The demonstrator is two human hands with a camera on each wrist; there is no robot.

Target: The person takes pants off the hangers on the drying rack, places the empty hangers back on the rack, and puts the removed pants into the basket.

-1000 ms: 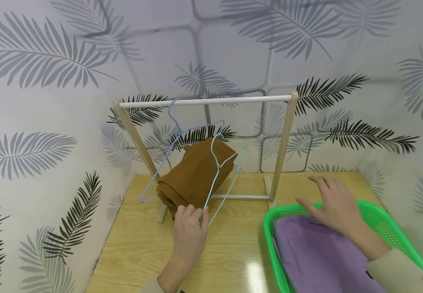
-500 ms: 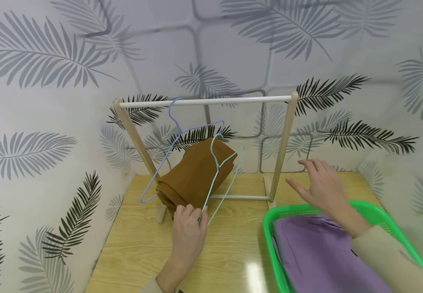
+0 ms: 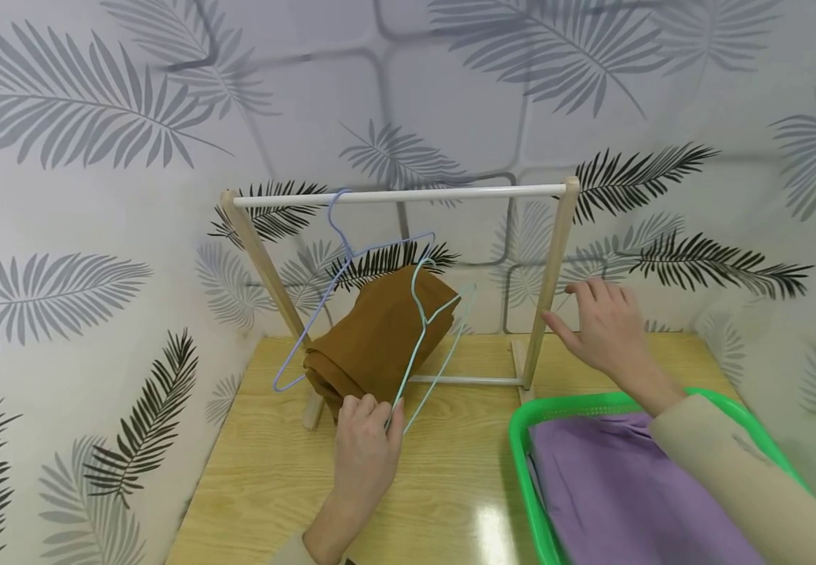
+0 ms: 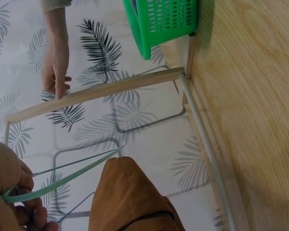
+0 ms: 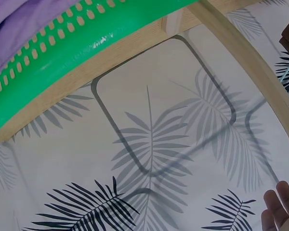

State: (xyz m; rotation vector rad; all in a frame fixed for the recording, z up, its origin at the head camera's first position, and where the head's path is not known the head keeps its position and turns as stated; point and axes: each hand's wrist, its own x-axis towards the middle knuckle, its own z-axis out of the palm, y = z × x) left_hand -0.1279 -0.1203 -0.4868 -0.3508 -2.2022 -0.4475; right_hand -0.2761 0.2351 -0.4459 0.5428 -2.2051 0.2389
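My left hand [image 3: 368, 451] grips the lower corner of a mint-green clothes hanger [image 3: 418, 339]. The hanger's hook points up, in front of a folded brown cloth [image 3: 373, 337]. That cloth drapes across a blue hanger [image 3: 323, 294] hooked on the white top bar [image 3: 408, 194] of a small clothes rack. In the left wrist view, the curled fingers [image 4: 26, 180] close round the green hanger, with the brown cloth [image 4: 130, 197] just past it. My right hand [image 3: 606, 329] holds nothing; its fingertips are beside the rack's right wooden post [image 3: 549, 290], fingers spread and relaxed.
At the right, a green plastic basket [image 3: 521, 439] holds a folded purple cloth [image 3: 634, 486], and my right forearm reaches over it. The rack stands on a wooden table [image 3: 267, 486] against a leaf-patterned wall [image 3: 450, 86]. A low white bar [image 3: 471, 380] joins the rack's feet.
My right hand has moved left and up from over the basket towards the rack's right post. The left hand, the green hanger and the brown cloth have hardly moved.
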